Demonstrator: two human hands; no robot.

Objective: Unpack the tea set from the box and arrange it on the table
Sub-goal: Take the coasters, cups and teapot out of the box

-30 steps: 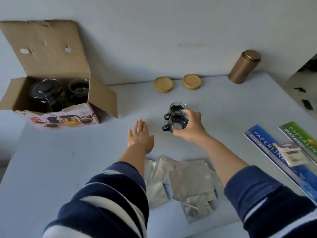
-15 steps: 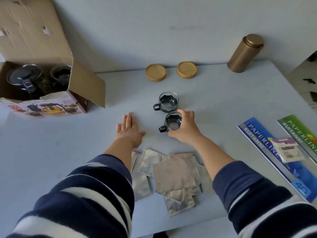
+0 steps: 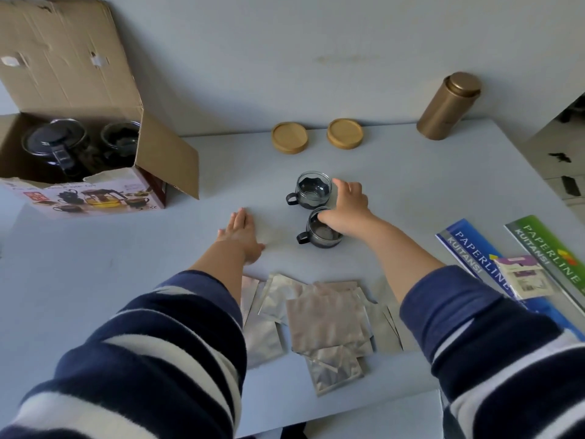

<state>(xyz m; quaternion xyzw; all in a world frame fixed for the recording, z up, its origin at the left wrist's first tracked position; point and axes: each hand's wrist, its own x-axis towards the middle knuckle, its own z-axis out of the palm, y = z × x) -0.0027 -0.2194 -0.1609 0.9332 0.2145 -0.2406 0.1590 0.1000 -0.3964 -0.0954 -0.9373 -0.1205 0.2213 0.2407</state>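
Seeing both hands out over the worktop [image 3: 395,172]. Left hand [image 3: 242,237] lies flat, palm down, fingers spread, holding nothing, just left of the cups. Right hand [image 3: 346,207] sits over the near glass cup [image 3: 323,232], thumb on its rim; fingers reach up beside the far glass cup [image 3: 313,189]. I can't tell whether that counts as a firm grip or just a resting touch.

Both cups stand upright mid-worktop, one right behind the other, nearly touching, black handles pointing left.

Cardboard box [image 3: 95,147] sits at the left rear, flaps open, printed front facing me. Inside it: a glass teapot [image 3: 53,144] with dark lid on the left, another dark glass cup [image 3: 122,142] to its right. Rest of the box interior is too dark to read.

Two round wooden coasters [image 3: 289,137] side by side at the back edge, near the wall. Gold metal canister [image 3: 449,104] stands upright at the right rear, well apart from the cups.

Pile of silver foil sachets [image 3: 326,324] overlapping at the near edge, between my view of the two striped sleeves. Blue Paperline receipt book [image 3: 468,248] and a green one [image 3: 550,248] lie at the right, a small packet [image 3: 524,275] resting across them.
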